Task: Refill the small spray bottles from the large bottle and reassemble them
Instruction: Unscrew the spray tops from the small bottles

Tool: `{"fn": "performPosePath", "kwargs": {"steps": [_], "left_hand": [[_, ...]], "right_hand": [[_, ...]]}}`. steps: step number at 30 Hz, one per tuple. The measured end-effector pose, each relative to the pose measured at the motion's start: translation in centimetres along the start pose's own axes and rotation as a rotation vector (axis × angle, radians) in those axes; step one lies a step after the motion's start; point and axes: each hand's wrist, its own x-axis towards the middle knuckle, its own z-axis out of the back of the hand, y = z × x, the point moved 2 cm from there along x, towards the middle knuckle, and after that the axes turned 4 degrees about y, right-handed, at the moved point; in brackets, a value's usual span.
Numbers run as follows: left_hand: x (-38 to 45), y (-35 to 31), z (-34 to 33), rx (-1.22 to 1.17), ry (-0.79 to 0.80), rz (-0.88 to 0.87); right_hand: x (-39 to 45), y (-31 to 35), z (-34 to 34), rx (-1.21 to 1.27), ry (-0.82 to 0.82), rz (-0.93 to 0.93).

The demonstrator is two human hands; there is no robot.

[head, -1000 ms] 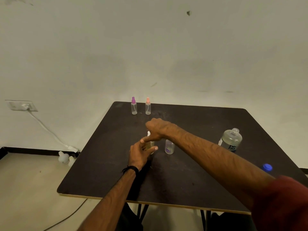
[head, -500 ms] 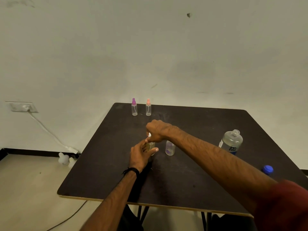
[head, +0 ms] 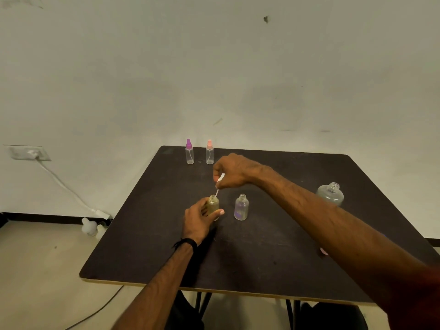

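Near the middle of the dark table (head: 273,258), the left hand (head: 198,221) wraps its fingers and thumb round a small open bottle (head: 212,204) that stands upright on the board, its neck bare and facing up. Just above it and a little to the right, the right hand (head: 232,171) is curled and pinches a white spray head (head: 221,177), whose thin dip tube (head: 217,192) slants down and to the left, with its lower tip at or just inside the bottle's mouth; whether it has entered I cannot tell. That is the relation that matters: the tube's long axis is tilted while the bottle's runs straight up, so the next move seems to call for bringing the head over the neck, upright, and then lowering it. A second small bottle (head: 241,207), also without a top, stands just right of the held one. At the far edge a purple-topped bottle (head: 189,152) and a pink-topped bottle (head: 209,152) stand side by side, already capped. The large bottle (head: 330,194) stands uncapped well to the right, beyond the right forearm
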Motion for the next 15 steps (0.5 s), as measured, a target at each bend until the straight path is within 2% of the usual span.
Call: {"fn": "performPosePath", "kwargs": {"steps": [2, 6, 9, 12, 13, 15], "left_hand": [[0.0, 0.0, 0.0, 0.017, -0.002, 0.003], [0.0, 0.0, 0.0, 0.049, -0.012, 0.01], [-0.1, 0.0, 0.0, 0.028, -0.008, 0.022], [-0.2, -0.2, 0.0, 0.008, -0.005, 0.018], [-0.2, -0.2, 0.0, 0.012, -0.004, 0.014], [-0.1, -0.3, 0.0, 0.015, -0.003, 0.006]], "right_hand": [[-1.5, -0.4, 1.3, 0.024, -0.063, -0.005], [-6.3, -2.5, 2.8, 0.07, -0.314, -0.055], [-11.4, -5.1, 1.4, 0.152, -0.551, -0.175], [-16.2, -6.9, -2.8, 0.226, -0.796, -0.357], [-17.5, -7.4, -4.5, 0.271, -0.834, -0.424], [-19.3, -8.4, -8.1, 0.371, -0.769, -0.553]]}}
